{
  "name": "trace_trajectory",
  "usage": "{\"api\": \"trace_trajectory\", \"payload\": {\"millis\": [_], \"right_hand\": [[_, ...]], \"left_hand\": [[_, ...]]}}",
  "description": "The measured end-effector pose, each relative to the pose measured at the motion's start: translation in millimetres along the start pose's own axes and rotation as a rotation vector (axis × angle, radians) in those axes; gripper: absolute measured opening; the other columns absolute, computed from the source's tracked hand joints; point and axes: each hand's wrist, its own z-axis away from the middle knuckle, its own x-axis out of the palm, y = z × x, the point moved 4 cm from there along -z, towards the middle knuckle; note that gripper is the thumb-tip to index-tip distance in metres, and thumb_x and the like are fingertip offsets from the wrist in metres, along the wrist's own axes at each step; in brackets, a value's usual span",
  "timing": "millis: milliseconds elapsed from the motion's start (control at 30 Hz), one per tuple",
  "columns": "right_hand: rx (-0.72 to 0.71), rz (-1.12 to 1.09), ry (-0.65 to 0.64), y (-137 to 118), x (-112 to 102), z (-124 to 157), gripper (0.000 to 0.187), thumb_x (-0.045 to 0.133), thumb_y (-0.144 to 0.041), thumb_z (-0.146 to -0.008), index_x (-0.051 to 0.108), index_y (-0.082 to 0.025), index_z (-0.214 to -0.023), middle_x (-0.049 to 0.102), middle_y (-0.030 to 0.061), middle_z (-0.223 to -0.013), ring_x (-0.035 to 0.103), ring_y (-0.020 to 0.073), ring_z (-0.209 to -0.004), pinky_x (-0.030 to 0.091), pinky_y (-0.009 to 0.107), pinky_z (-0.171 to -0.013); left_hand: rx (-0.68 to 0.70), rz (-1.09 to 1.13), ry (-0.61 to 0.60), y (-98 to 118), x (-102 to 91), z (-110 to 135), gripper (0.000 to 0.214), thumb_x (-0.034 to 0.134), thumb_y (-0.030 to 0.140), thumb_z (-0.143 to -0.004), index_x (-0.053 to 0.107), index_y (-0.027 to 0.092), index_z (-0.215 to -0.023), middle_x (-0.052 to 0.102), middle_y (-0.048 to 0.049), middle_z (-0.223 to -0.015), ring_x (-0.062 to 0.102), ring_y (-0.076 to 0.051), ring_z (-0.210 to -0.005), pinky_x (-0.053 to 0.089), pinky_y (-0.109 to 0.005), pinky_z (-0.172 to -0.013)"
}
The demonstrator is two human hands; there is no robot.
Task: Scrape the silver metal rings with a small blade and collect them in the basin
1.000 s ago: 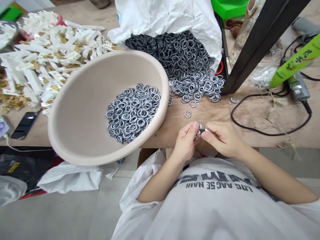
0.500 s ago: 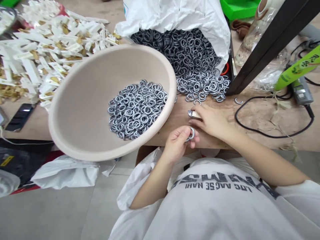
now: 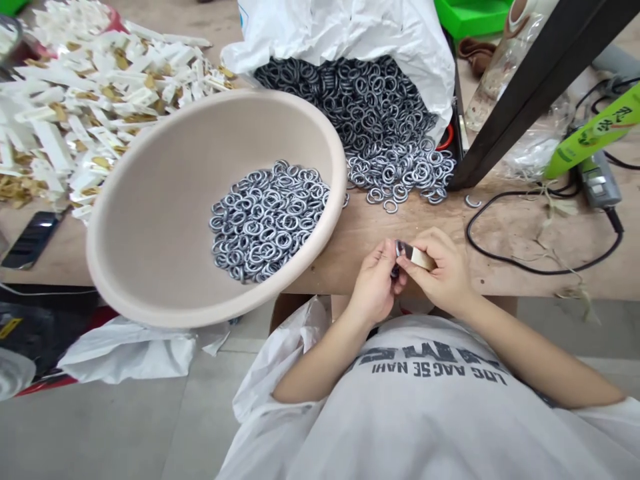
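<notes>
My left hand [image 3: 374,283] and my right hand [image 3: 440,273] meet at the table's front edge. The left pinches a small metal ring [image 3: 396,269] between thumb and fingers. The right is closed on a small beige tool with a dark metal tip [image 3: 415,255], and that tip touches the ring. Just left of my hands a large beige bowl [image 3: 165,200] hangs tilted over the table edge, holding a heap of silver rings [image 3: 267,220]. Behind my hands, more rings [image 3: 385,133] spill from an open white bag [image 3: 345,30].
A pile of white and tan plastic pieces [image 3: 85,87] covers the table's left. A phone [image 3: 30,240] lies at the left edge. A black post [image 3: 525,87], a black cable [image 3: 540,260], a green bottle [image 3: 595,133] and a power tool [image 3: 597,183] stand at the right.
My right hand, which had reached forward to the table by a loose ring, has drawn back to the left hand. Tool and ring are together again.
</notes>
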Motion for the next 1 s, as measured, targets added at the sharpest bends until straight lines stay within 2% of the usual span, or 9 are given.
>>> {"api": "trace_trajectory", "payload": {"millis": [100,200,333,433,533,733,800,900,1000], "right_hand": [[0.116,-0.112,0.006,10.3,-2.9,4.7,0.018,0.074,-0.029,-0.087,0.063,-0.024,-0.1,0.061,0.0007,-0.09,0.059,0.0164,-0.082,0.047,0.031,-0.075],[0.205,-0.291,-0.057,16.6,-5.1,0.3,0.029,0.075,-0.03,-0.084,0.063,-0.024,-0.11,0.066,0.0014,-0.098,0.063,0.017,-0.087,0.05,0.031,-0.079],[0.202,-0.364,-0.107,15.2,-13.7,-7.5,0.016,0.068,-0.035,-0.091,0.066,-0.021,-0.099,0.069,0.0011,-0.092,0.063,0.0164,-0.085,0.048,0.03,-0.079],[0.114,-0.182,-0.129,8.5,-22.9,-7.9,0.023,0.059,-0.039,-0.097,0.06,-0.02,-0.084,0.057,-0.0019,-0.073,0.053,0.0129,-0.067,0.039,0.027,-0.065],[-0.06,0.082,-0.209,-3.3,-24.7,-3.6,0.034,0.059,-0.041,-0.097,0.049,-0.02,-0.073,0.045,-0.0033,-0.068,0.043,0.0114,-0.062,0.029,0.028,-0.06],[-0.137,0.242,-0.319,-12.4,-17.2,3.8,0.036,0.053,-0.043,-0.1,0.047,-0.02,-0.072,0.047,-0.002,-0.071,0.042,0.0125,-0.065,0.027,0.029,-0.063],[-0.103,0.215,-0.322,-6.8,-18.5,2.9,0.039,0.051,-0.044,-0.101,0.045,-0.02,-0.07,0.047,-0.0023,-0.069,0.042,0.0122,-0.063,0.027,0.029,-0.062],[0.074,0.213,-0.229,14.4,-27.0,-7.6,0.045,0.045,-0.049,-0.103,0.043,-0.021,-0.068,0.047,-0.0027,-0.063,0.044,0.0126,-0.06,0.026,0.029,-0.059],[0.196,0.36,-0.164,33.3,-29.5,-29.9,0.045,0.043,-0.052,-0.103,0.053,-0.021,-0.073,0.056,0.0004,-0.068,0.052,0.0166,-0.066,0.028,0.03,-0.061]], "left_hand": [[0.038,-0.015,-0.037,-2.7,4.3,-0.8,0.046,0.075,0.057,-0.081,0.051,0.018,-0.077,0.043,0.0079,-0.058,0.035,-0.003,-0.043,0.026,-0.014,-0.039],[0.085,-0.051,-0.102,-3.6,4.0,-2.2,0.047,0.072,0.057,-0.084,0.05,0.017,-0.072,0.04,0.0072,-0.058,0.031,-0.003,-0.045,0.026,-0.014,-0.041],[0.089,-0.078,-0.132,-2.2,5.6,-2.0,0.048,0.072,0.058,-0.084,0.051,0.016,-0.07,0.037,0.0071,-0.057,0.029,-0.002,-0.044,0.022,-0.015,-0.041],[0.064,-0.051,-0.099,2.6,8.4,-0.5,0.051,0.074,0.058,-0.081,0.049,0.016,-0.068,0.038,0.0069,-0.058,0.029,-0.002,-0.042,0.02,-0.015,-0.04],[0.061,-0.017,-0.061,7.5,10.6,0.4,0.051,0.075,0.059,-0.081,0.049,0.016,-0.067,0.037,0.0071,-0.056,0.028,-0.002,-0.042,0.02,-0.016,-0.039],[0.071,-0.009,-0.048,7.1,11.9,1.6,0.054,0.078,0.06,-0.077,0.049,0.016,-0.066,0.038,0.0071,-0.056,0.027,-0.002,-0.043,0.02,-0.016,-0.04],[0.058,-0.015,-0.068,4.8,12.3,4.1,0.052,0.077,0.059,-0.079,0.049,0.016,-0.066,0.037,0.0074,-0.055,0.027,-0.002,-0.042,0.019,-0.016,-0.04],[0.001,-0.054,-0.165,0.6,14.4,10.2,0.052,0.075,0.058,-0.081,0.049,0.016,-0.065,0.037,0.0069,-0.055,0.029,-0.002,-0.041,0.019,-0.017,-0.04],[-0.045,-0.043,-0.19,1.1,9.9,13.7,0.052,0.072,0.058,-0.083,0.048,0.016,-0.065,0.039,0.0066,-0.056,0.032,-0.003,-0.04,0.023,-0.018,-0.04]]}}
